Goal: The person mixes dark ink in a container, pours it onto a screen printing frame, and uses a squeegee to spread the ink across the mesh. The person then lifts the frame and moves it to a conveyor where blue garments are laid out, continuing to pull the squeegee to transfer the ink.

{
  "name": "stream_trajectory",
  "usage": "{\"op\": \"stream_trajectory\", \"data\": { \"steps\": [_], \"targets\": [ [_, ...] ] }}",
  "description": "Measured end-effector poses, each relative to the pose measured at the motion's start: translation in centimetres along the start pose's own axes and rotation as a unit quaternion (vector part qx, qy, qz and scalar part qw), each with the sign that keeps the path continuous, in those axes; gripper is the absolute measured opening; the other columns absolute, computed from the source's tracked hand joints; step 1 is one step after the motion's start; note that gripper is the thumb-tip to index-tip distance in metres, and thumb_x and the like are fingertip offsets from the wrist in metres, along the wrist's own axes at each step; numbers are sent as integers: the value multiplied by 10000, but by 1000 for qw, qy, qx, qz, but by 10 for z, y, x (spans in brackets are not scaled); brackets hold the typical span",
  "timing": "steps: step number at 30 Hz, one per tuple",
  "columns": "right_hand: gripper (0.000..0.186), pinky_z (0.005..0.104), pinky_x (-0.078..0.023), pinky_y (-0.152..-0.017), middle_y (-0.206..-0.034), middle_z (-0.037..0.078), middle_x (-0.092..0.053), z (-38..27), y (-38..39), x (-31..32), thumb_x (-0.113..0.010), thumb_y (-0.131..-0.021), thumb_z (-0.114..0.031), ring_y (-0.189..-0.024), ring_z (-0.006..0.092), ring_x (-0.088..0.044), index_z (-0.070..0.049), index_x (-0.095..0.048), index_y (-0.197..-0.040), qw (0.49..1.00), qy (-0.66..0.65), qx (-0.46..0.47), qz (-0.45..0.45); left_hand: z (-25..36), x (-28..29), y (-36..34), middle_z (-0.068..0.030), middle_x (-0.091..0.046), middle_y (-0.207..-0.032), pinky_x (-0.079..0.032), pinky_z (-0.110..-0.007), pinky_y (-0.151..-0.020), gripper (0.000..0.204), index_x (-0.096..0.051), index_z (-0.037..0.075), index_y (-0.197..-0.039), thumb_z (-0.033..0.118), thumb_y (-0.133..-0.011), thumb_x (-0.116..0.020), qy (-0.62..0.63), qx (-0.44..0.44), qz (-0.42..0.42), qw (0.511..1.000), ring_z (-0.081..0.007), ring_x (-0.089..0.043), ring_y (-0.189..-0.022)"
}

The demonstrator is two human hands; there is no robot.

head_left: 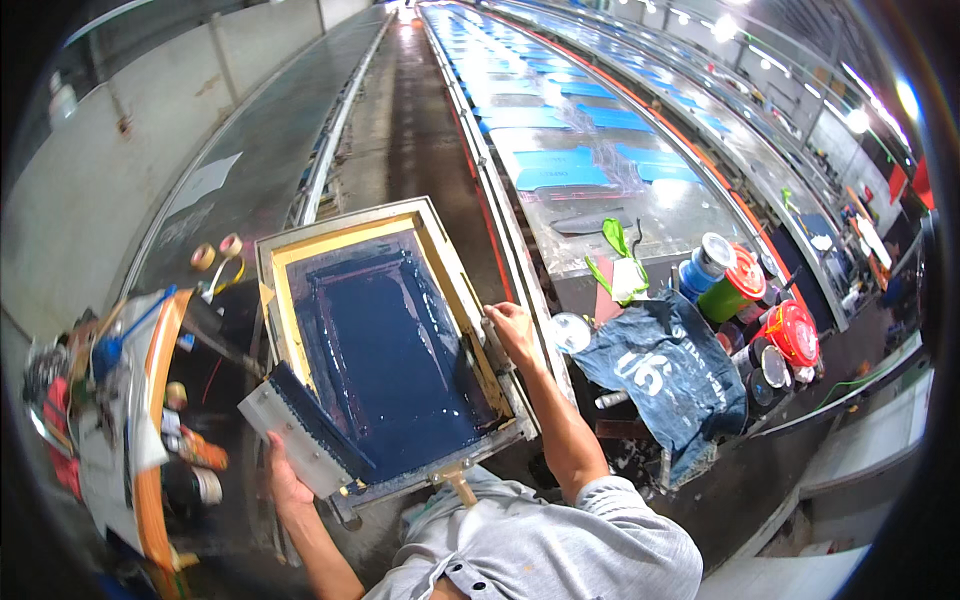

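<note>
A screen printing frame with a metal rim and yellow tape inside lies tilted in front of my body. Dark blue ink coats its mesh, thicker along the edges of a rectangle. My left hand grips a squeegee by its pale flat holder, at the frame's lower left corner. Its ink-darkened blade lies over the mesh edge. On the right side of the frame, my right hand has its fingers curled closed around the rim.
Long printing tables run into the distance, the right one bearing blue fabric pieces. A dark printed cloth, paint tubs and a red-lidded bucket crowd its near end. At left stands a cluttered cart, near tape rolls.
</note>
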State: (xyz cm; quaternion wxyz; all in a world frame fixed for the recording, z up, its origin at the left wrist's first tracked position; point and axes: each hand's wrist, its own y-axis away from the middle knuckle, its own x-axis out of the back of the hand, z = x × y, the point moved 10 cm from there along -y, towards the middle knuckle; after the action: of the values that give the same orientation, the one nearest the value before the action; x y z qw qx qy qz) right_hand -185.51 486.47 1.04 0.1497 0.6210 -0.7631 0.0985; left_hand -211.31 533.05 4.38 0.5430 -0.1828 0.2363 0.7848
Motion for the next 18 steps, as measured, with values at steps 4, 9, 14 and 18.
{"op": "stream_trajectory", "data": {
  "steps": [4, 9, 14, 18],
  "targets": [
    [419, 339, -550, -813, -914, 131, -788, -14, -65, -20, -724, -893, -403, -881, 203, -733, -25, -795, -1059, 999, -17, -42, 21, 23, -36, -107, -99, -586, -1429, -447, -473, -1115, 832, -474, 32, -1487, 572, -911, -737, -14, 21, -21, 999, -275, -554, -1315],
    [486, 302, -530, -951, -1183, 162, -760, 30, -194, 34, -764, -905, -307, -1072, 180, -706, 22, -721, -1260, 987, -71, -18, 144, -15, -123, -295, -92, -641, -1352, -491, -461, -1068, 837, -556, 16, -1423, 601, -863, -771, -8, 110, -129, 986, -253, -609, -1248],
    [298, 287, -301, -473, -616, -64, -527, 43, -266, 100, -739, -941, -318, -520, 54, -404, -24, -785, -948, 972, -11, -52, 231, -89, -222, -449, -71, -713, -1192, -554, -395, -941, 821, -649, -9, -1321, 606, -805, -820, -69, 187, -180, 963, -189, -680, -1077],
    [292, 270, -301, -461, -587, -69, -499, 83, -254, 217, -731, -956, -334, -499, 54, -403, -47, -765, -914, 924, 44, -18, 380, -151, -376, -520, -68, -712, -1176, -556, -388, -944, 789, -666, -29, -1276, 565, -790, -848, -59, 296, -303, 904, -176, -683, -1065]
  ]
}}
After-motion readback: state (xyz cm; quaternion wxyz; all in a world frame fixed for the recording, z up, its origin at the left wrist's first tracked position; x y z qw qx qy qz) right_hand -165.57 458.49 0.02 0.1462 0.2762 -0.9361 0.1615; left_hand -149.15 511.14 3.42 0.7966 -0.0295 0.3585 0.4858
